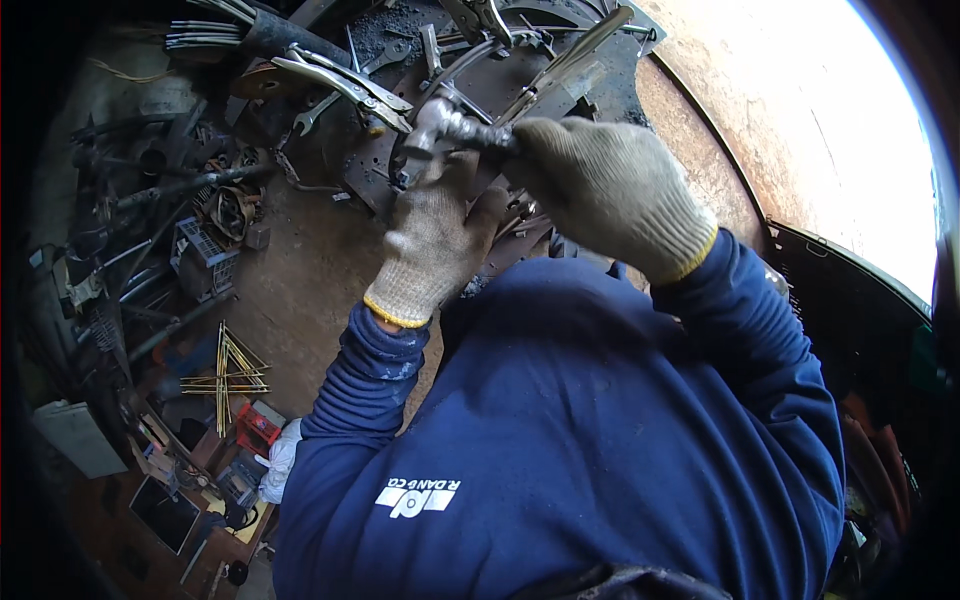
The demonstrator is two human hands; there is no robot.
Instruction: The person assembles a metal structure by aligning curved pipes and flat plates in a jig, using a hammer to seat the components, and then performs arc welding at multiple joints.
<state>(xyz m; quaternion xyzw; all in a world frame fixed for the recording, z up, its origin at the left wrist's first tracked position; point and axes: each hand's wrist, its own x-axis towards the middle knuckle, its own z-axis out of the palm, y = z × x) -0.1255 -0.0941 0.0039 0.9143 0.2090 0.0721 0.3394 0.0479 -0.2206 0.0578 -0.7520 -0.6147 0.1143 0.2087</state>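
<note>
The right hand (610, 190) is closed around the handle of a metal tool (440, 130), while the left hand (432, 245) grips the tool's head from below. The step looks like clamping or adjusting; next calls for steady squeezing. Beyond the tool, two locking pliers (345, 85) lie on the dark plate (400, 45).

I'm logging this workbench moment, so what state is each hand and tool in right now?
Left hand: gloved, touching the metal tool from below.
Right hand: gloved, closed around the metal tool's handle.
Metal tool: held up between both hands, its head hard to make out.
Locking pliers: lying untouched on the bench.
Welding rods: lying loose, crossed.
</note>
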